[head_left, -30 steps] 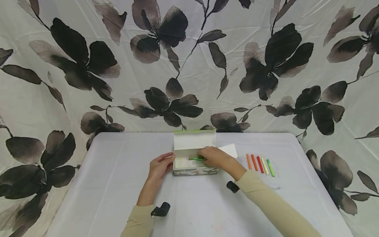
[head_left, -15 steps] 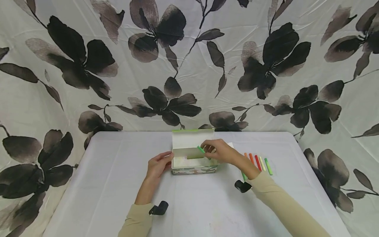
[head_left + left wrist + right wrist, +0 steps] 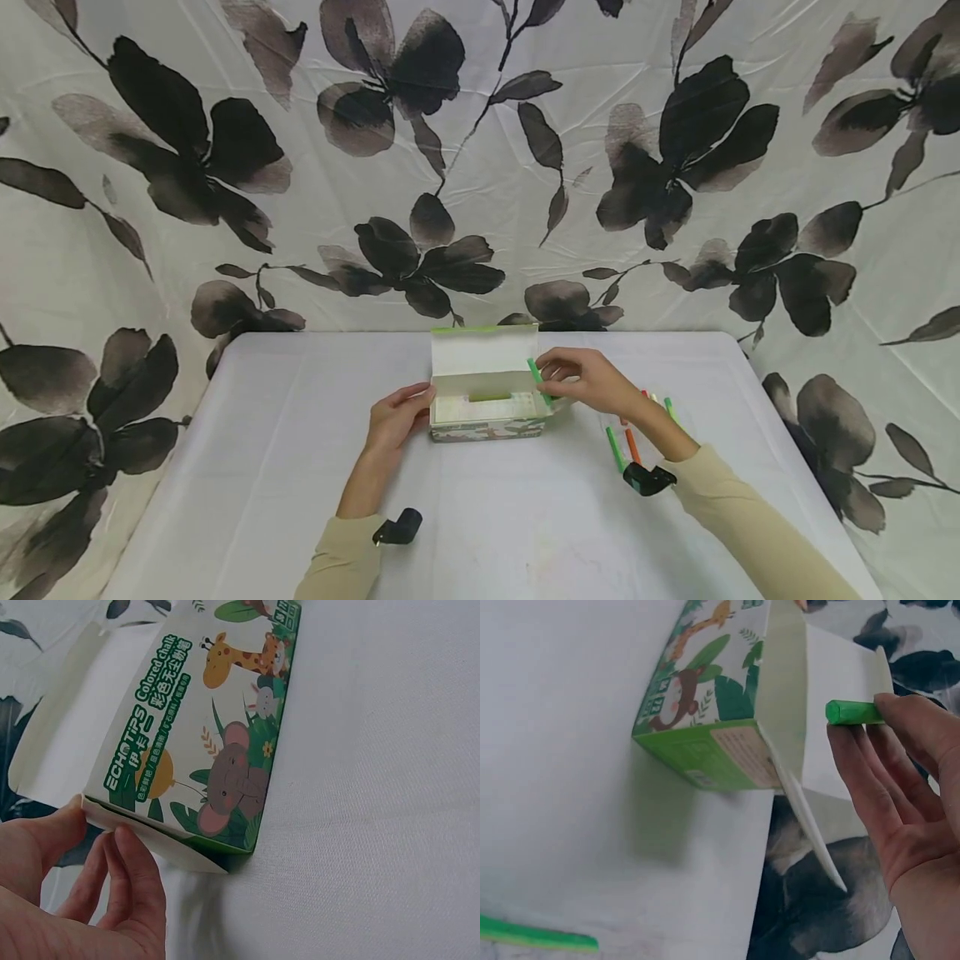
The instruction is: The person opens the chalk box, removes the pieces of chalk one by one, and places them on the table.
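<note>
A box of colored chalk [image 3: 487, 431], printed with animals, stands on the table with its lid raised at the back. My left hand [image 3: 395, 419] pinches the side flap at the box's left end; in the left wrist view, the thumb is at the corner and the fingers lie along the flap [image 3: 169, 847]. Between thumb and fingers, my right hand [image 3: 591, 380] holds a green chalk stick [image 3: 537, 375] over the box's right end. The right wrist view shows that chalk [image 3: 853, 712] in front of the white lid, its end pointing away from the fingertips.
Right of the box lie a green chalk stick [image 3: 615, 450] and an orange one [image 3: 633, 447]. Further chalks, including a green one [image 3: 670, 407], are partly hidden by the right forearm. A floral cloth [image 3: 465, 167] hangs behind the white table [image 3: 300, 467].
My right hand has lifted the green chalk out of the box and moved right with it. The left hand stays at the box's left end.
</note>
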{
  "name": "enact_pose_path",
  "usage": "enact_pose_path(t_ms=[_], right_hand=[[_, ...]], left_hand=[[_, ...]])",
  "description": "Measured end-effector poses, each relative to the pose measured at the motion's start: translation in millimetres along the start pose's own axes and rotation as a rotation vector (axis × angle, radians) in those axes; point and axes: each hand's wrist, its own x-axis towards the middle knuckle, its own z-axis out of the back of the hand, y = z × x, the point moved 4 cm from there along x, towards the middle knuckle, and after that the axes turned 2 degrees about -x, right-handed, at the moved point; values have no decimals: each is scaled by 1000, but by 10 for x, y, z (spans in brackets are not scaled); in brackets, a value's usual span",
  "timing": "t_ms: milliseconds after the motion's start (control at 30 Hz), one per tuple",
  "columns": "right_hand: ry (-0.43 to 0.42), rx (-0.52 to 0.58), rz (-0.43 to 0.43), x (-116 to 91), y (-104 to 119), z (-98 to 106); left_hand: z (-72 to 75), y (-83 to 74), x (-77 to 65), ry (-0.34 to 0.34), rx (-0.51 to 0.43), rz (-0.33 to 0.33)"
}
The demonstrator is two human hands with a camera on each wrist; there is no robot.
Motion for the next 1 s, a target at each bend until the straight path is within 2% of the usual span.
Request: enact_pose_path(t_ms=[167, 333, 500, 1000], right_hand=[[-8, 69, -52, -144, 41, 110], [-37, 91, -76, -277, -180, 196], [-65, 113, -93, -427, -303, 266], [-138, 157, -246, -1003, -686, 388]], left_hand=[[16, 19, 16, 6, -1, -8], [15, -29, -19, 13, -17, -24], [10, -57, -32, 8, -7, 0], [3, -21, -10, 9, -5, 3]])
